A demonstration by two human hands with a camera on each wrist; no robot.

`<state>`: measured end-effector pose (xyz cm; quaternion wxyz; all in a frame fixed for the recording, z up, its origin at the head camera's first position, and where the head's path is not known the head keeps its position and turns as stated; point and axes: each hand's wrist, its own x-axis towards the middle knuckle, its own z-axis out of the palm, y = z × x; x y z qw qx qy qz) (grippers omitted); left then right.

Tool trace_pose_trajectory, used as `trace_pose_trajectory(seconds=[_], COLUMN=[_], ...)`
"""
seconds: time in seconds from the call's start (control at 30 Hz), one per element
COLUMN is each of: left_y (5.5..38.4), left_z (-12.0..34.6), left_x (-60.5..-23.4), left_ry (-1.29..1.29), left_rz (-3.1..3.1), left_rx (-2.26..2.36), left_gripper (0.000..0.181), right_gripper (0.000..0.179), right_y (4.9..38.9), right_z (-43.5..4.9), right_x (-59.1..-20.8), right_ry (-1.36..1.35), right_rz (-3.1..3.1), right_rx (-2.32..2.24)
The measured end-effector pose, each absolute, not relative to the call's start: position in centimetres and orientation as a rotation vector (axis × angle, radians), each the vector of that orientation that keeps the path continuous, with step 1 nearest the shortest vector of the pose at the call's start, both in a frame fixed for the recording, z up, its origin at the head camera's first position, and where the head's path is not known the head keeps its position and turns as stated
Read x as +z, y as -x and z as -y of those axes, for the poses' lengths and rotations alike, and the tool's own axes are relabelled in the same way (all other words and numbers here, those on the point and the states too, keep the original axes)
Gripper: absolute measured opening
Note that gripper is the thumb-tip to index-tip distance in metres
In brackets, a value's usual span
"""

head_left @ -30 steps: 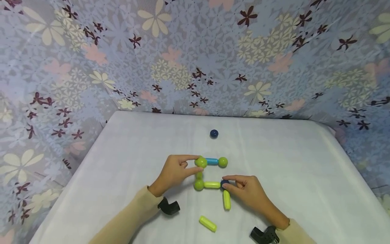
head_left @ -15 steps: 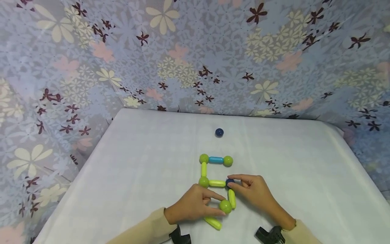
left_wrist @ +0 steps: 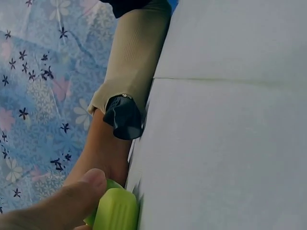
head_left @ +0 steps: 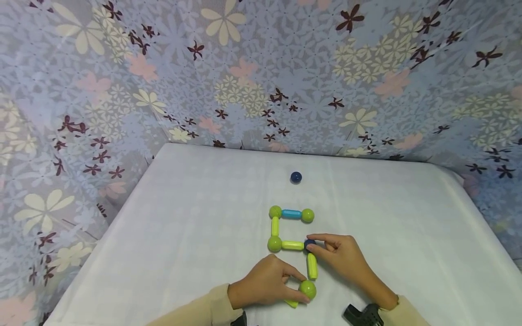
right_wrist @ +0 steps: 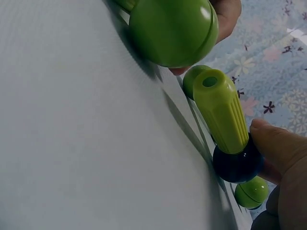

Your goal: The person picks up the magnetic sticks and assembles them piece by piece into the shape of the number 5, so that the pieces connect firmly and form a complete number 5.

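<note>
In the head view my left hand (head_left: 265, 281) pinches a green ball (head_left: 307, 290) between thumb and fingers, just below the free end of a yellow-green rod (head_left: 312, 267). That rod runs down from a dark blue ball (head_left: 308, 245), which my right hand (head_left: 341, 257) pinches. The right wrist view shows the rod (right_wrist: 221, 112) with a hole in its end, the held green ball (right_wrist: 171, 31) close by. Another yellow-green rod (head_left: 291, 304) lies partly hidden under my left hand. From the blue ball, a yellow-green rod (head_left: 292, 245) leads left to a green ball (head_left: 275, 244).
The joined shape continues upward through a yellow-green rod (head_left: 275, 226) to a corner green ball (head_left: 275, 212), then a blue rod (head_left: 291, 214) and a green end ball (head_left: 307, 215). A loose dark blue ball (head_left: 296, 177) lies farther back on the white-covered table (head_left: 204, 203).
My left hand has carried the green ball from beside the upper left corner down to the near end of the rod. My right hand has kept its pinch on the dark blue ball.
</note>
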<state>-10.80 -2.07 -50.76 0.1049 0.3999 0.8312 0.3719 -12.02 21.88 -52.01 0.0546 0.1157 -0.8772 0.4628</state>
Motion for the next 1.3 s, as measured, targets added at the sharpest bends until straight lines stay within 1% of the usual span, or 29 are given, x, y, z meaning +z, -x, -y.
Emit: trace_pose_trajectory(seconds=[0.27,0.67,0.9,1.17,1.3], left_y=[10.5,10.4,10.2,10.2,10.5], left_z=[1.5,1.2,1.0,1.4,2.7], left_x=[-50.9,-50.8,-51.1,-51.2,-50.9], left_ry=[-1.233,-1.225,-1.237,-1.225,-1.190], left_rz=[-2.556,-2.673,-2.755,-2.747,-2.617], left_rx=[1.040,0.960,0.931,0.963,1.070], left_gripper=[0.034,0.036,0.041,0.044,0.041], right_gripper=[0.020,0.020,0.019,0.027,0.032], right_y=[11.8,11.9,12.0,11.5,10.6], right_z=[-22.0,-21.8,-21.6,-22.2,-22.9], right_x=[-52.1,-52.2,-52.3,-52.4,-52.3], right_ry=[-0.365,-0.362,-0.381,-0.372,-0.366], right_rz=[2.648,2.638,2.629,2.619,2.622], right_rx=[1.387,1.409,1.387,1.458,1.560])
